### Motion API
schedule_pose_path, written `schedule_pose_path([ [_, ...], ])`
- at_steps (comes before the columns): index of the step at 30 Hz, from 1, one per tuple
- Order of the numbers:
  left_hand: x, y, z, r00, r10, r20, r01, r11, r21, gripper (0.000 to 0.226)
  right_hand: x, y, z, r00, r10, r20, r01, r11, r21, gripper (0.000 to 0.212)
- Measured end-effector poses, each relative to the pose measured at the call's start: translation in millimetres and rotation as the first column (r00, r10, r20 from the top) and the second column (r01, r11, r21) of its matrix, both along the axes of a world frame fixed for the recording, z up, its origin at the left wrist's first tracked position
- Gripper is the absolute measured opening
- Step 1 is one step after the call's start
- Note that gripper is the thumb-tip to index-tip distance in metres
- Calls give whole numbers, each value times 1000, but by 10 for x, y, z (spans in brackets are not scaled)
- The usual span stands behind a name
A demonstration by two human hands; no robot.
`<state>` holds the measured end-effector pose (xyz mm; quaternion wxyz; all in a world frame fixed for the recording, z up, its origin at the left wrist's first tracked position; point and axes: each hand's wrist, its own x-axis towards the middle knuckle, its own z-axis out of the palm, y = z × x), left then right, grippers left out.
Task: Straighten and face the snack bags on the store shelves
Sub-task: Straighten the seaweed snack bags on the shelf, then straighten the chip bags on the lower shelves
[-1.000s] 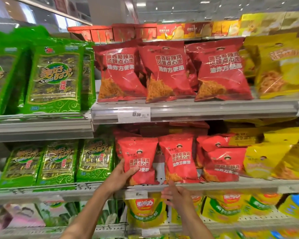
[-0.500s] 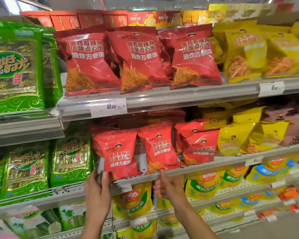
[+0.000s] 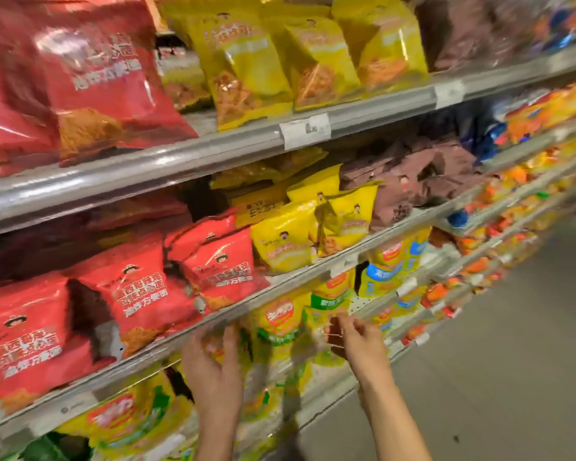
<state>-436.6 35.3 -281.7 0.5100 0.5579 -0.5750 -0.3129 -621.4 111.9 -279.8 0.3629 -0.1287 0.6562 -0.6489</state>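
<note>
Both hands, left (image 3: 213, 371) and right (image 3: 359, 344), hang released below the shelf (image 3: 246, 302); yellow bags (image 3: 283, 322) stand upright between them, equally near.

Snack bags (image 3: 147, 294) stand on shelf (image 3: 280, 287), seemingly above both hands (image 3: 213, 371).

Grey metal shelf rails (image 3: 187, 161) run in tiers from the left edge up toward the upper right of the frame, each with a clear strip carrying white price tags (image 3: 305, 131). A plain grey floor (image 3: 512, 361) fills the lower right corner.
</note>
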Motion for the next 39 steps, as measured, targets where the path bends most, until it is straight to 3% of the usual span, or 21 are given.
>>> schedule_pose_path([
  [5, -1492, 230, -76, 970, -222, -95, 234, 962, 139, 20, -1294, 588, -21, 985, -115, -129, 121, 992, 42, 28],
  [16, -4333, 1104, -14, 786, -577, -222, 615, 690, 382, 10, -3634, 1869, 0, 908, -382, -171, 399, 914, 77, 19],
  [18, -4762, 1131, -64, 762, -608, -224, 642, 661, 389, 2, -3997, 1968, -33, 895, -412, -173, 432, 896, 103, 17],
  [23, -5937, 1107, -212, 704, -651, -284, 699, 565, 438, 7, -5008, 2016, -172, 884, -440, -159, 464, 866, 185, 14],
  [32, -8212, 875, -154, 663, -671, -334, 736, 501, 455, 20, -7088, 1674, -98, 884, -447, -138, 467, 827, 313, 16],
  [37, -8859, 673, -235, 705, -638, -311, 694, 530, 487, 5, -7913, 1396, -160, 913, -402, -67, 401, 858, 322, 16],
  [39, -9041, 551, -268, 746, -607, -275, 650, 572, 500, 9, -8222, 1234, -202, 933, -357, -40, 351, 883, 312, 16],
])
